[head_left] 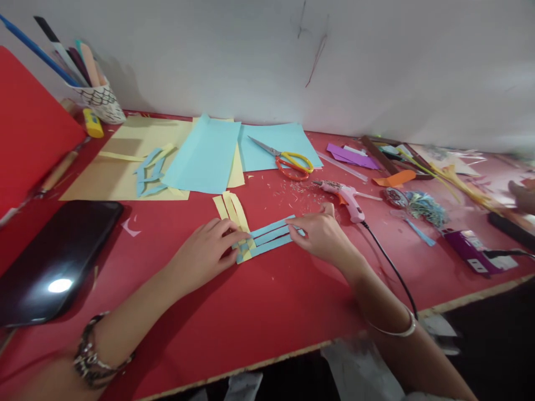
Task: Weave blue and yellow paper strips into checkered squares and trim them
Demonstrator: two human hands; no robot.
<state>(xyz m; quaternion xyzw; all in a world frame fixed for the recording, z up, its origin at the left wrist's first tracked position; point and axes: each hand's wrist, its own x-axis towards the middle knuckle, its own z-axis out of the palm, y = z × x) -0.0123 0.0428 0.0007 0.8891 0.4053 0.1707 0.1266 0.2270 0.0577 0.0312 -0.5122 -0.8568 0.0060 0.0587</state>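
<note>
Yellow paper strips [234,210] and blue paper strips [271,235] cross in a small woven patch on the red tabletop. The yellow ones point away from me, the blue ones to the right. My left hand [211,245] is closed on the woven patch, its fingertips and thumb pressed on the crossing and hiding part of it. At the right ends of the blue strips, my right hand [320,234] pinches a blue strip between thumb and forefinger. Scissors [292,161] with yellow and red handles lie beyond, on blue paper [267,147]. A pink glue gun [345,197] rests to the right.
A black phone [62,256] lies at left, near a pen cup [100,100]. Cut strips [152,170] lie on yellow paper [112,184]. The glue gun's cord [393,262] runs off the front edge. A purple power box [472,250] and another person's hand [522,196] are at right.
</note>
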